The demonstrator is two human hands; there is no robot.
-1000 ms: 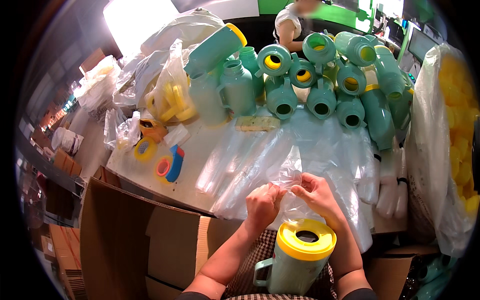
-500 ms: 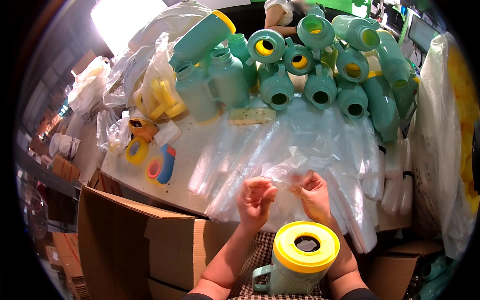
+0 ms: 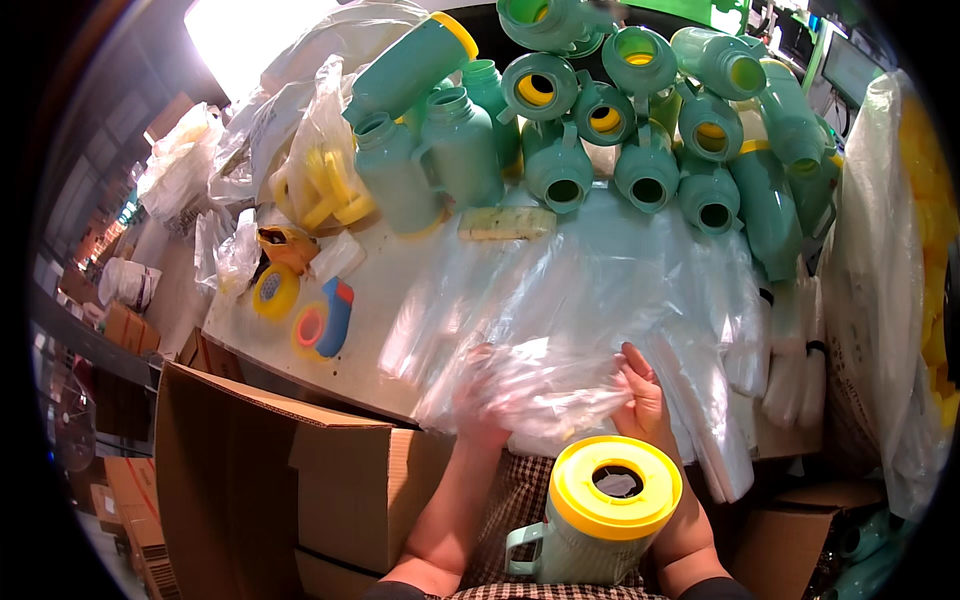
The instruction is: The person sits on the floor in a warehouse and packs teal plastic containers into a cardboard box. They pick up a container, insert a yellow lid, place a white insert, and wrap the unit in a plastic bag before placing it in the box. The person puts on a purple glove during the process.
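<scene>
A clear plastic bag (image 3: 555, 385), blurred by motion, spreads out between my hands above the near edge of the table. The fingers and thumb of my right hand (image 3: 645, 395) close on its right side. Film covers my left hand (image 3: 482, 405) at the other end; its fingers are smeared and partly hidden. Upright in my lap, under the bag, is a green jug (image 3: 590, 555) with a handle on its left. Its top carries a wide yellow ring (image 3: 620, 510) around a dark round hole. Neither hand touches the jug.
Flat clear bags (image 3: 600, 260) cover the table's middle. Behind them several green jugs (image 3: 645, 180) are piled up. Tape rolls (image 3: 275, 290), a blue tape dispenser (image 3: 335, 315) and a pale yellow block (image 3: 507, 223) lie leftward. An open cardboard box (image 3: 345, 490) stands at lower left.
The bag has spread into a wide, puffed shape between my hands. My left hand has moved slightly left and down, behind the film. At the back, another green jug has appeared above the pile.
</scene>
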